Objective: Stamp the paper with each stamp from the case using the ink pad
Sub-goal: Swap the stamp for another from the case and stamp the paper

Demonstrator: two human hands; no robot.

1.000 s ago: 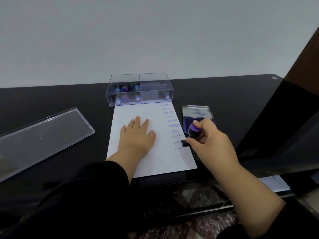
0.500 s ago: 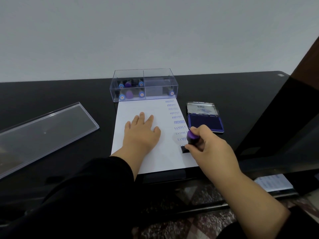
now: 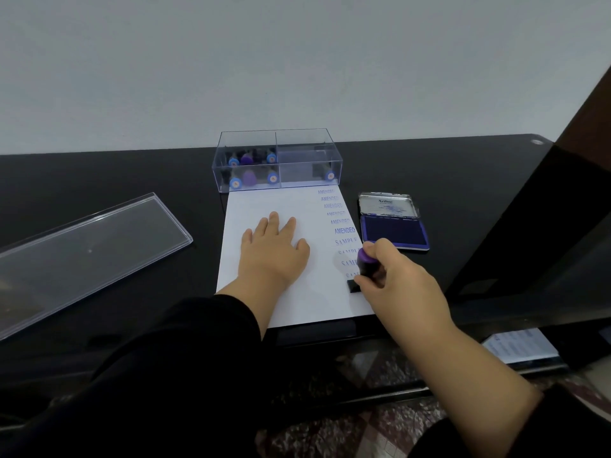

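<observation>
A white paper (image 3: 264,206) lies on the black desk, with a column of blue AMENDED and SAMPLE prints down its right side. My left hand (image 3: 272,251) rests flat on the sheet, fingers spread. My right hand (image 3: 396,282) grips a purple-topped stamp (image 3: 365,262), whose black base presses on the paper near its right edge, below the SAMPLE prints. The open ink pad (image 3: 393,231) sits just right of the paper. Behind the paper stands the clear stamp case (image 3: 307,143) holding several stamps, most in its left half.
The case's clear lid (image 3: 82,246) lies on the desk (image 3: 463,180) at the left. A dark panel rises at the right. A printed sheet (image 3: 519,347) shows below the desk's front edge at the lower right.
My right hand has brought the stamp down and toward me, from beside the ink pad onto the paper below the last SAMPLE print. My left hand stays flat on the sheet.
</observation>
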